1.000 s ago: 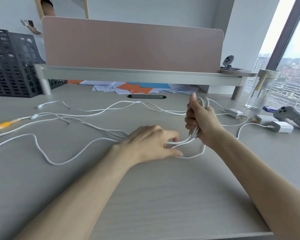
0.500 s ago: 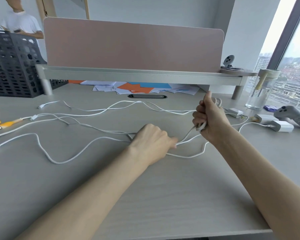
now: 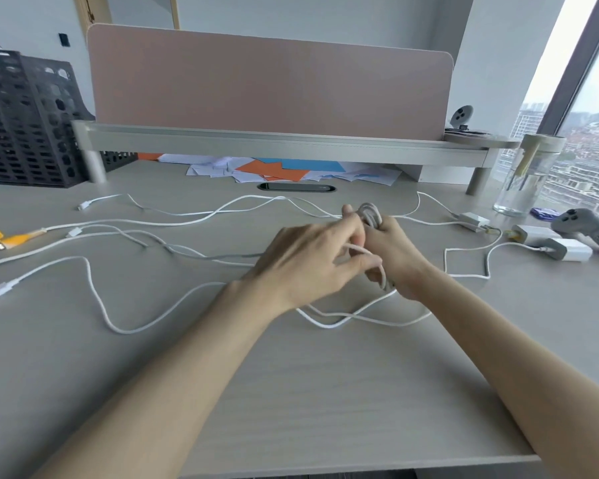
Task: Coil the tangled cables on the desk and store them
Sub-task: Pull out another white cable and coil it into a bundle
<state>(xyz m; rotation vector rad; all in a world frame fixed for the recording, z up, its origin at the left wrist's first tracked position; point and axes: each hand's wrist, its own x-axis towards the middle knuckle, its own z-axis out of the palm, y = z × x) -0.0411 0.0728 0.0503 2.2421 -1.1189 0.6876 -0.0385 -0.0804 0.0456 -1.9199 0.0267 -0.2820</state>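
Note:
Several white cables [image 3: 187, 216] lie tangled across the grey desk [image 3: 291, 392]. My right hand [image 3: 395, 257] is closed around a small white cable coil [image 3: 370, 214], whose loops stick out above the fist. My left hand [image 3: 312, 261] sits right against it, fingers pinching a strand of the same white cable that runs into the coil. A loose loop of this cable [image 3: 343, 319] trails on the desk just below both hands. An orange-tipped cable [image 3: 14, 238] lies at the far left.
A raised shelf with a pink divider [image 3: 270, 81] spans the back, papers [image 3: 277, 169] under it. A black mesh organizer [image 3: 25, 122] stands back left. At right are white chargers [image 3: 564, 248], a glass jar [image 3: 529, 178] and a grey controller [image 3: 588, 226].
My left hand has risen from the desk and moved right to meet the right hand, carrying a strand up to the coil. The right hand has tilted and shifted slightly left.

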